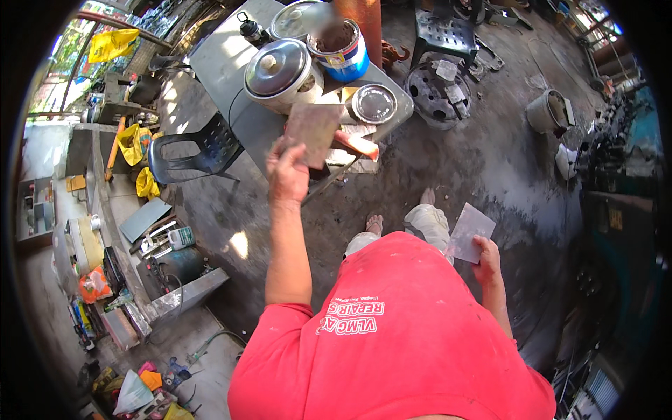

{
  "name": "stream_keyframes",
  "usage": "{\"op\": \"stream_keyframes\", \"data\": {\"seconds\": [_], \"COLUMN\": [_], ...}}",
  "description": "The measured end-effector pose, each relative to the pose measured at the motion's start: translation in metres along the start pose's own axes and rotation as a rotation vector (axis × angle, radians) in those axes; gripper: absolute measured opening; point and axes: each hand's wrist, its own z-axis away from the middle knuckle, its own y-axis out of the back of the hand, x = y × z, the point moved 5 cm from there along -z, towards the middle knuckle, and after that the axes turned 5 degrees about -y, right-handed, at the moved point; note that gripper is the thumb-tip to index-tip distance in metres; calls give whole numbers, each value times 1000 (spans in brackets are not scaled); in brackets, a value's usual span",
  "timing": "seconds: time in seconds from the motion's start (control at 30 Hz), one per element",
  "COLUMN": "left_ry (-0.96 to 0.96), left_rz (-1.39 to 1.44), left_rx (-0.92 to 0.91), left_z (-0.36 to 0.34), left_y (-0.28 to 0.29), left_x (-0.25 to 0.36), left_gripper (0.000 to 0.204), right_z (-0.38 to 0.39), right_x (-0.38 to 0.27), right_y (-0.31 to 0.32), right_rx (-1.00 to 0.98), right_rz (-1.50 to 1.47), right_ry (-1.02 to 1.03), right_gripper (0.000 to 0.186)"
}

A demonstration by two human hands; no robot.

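My left hand (288, 173) is raised at the table's near edge, its fingers closed on the lower edge of a brownish square sheet (313, 131). Low on my right side, my right hand (486, 259) pinches a pale grey, thin square sheet (470, 229) by one edge. Just beyond the brown sheet stand a white pot with a metal lid (278, 66) and a blue-and-white bucket (348, 61) with a brown inside. A can with a dark round lid (374, 103) is to their right. An orange-brown block (358, 144) sits partly hidden behind the brown sheet.
The grey table (213, 59) carries these containers and a dark bottle (250, 26). A black plastic chair (198, 150) stands left of it, a dark green chair (448, 36) beyond. A wheel cover (420, 98) and a grey bucket (544, 113) are on the floor. Tools clutter the left side.
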Motion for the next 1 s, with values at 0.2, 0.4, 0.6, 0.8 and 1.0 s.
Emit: {"op": "stream_keyframes", "data": {"seconds": [0.2,0.4,0.6,0.8,1.0], "left_ry": [-296,-423,-217,-157,153], "left_rz": [-38,-703,-1699,-1917,-2074], "left_rx": [68,80,-173,-464,-856], "left_z": [-122,-240,-369,-466,-520], "left_y": [-68,-152,-169,-116,-53], "left_x": [39,20,-52,-167,-256], "left_gripper": [45,39,41,26,39], "right_z": [-120,-214,-254,-280,-271], "right_x": [-132,-309,-404,-399,-358], "right_y": [-61,-173,-326,-453,-535], "right_rx": [-90,-464,-622,-424,-372], "right_rz": [162,583,856,976,1059], "right_ry": [-96,149,339,509,581], "right_gripper": [27,30,40,46,50]}}
